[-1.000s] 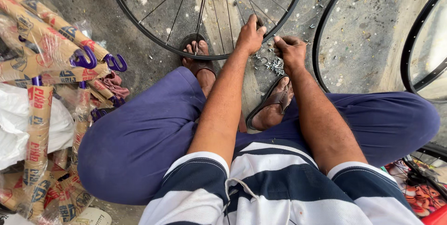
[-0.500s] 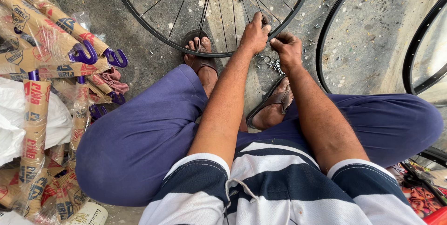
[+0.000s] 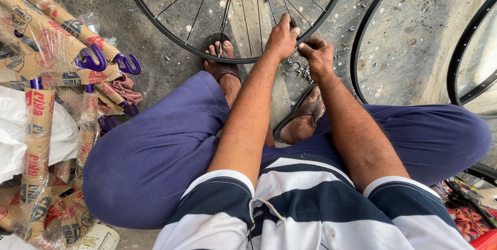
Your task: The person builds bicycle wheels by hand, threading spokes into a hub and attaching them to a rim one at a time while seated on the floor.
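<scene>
Head cam only, looking straight down. Way off to the left of the fingers there's a heap of long parts wrapped in brown paper point(image 3: 39, 126) with red and dark printed labels, purple hooked ends point(image 3: 93, 61) poking out, plus a white bag point(image 3: 15, 141) under them. Both forearms stretch forward from striped sleeves over blue trousers. The left hand point(image 3: 282, 35) is curled over the near edge of the spoked wheel rim point(image 3: 171, 35), fingers closed on the rim where a spoke meets it. The right hand point(image 3: 317, 56) sits just beside it, fingers pinched nearly shut; can't tell what's in them. The wheel lies flat on the concrete floor, spokes fanning away from the fingers. Small metal bits point(image 3: 300, 69) lie right below the hands, between the sandalled feet point(image 3: 220, 58). Bare black rims point(image 3: 362, 48) to the right.
</scene>
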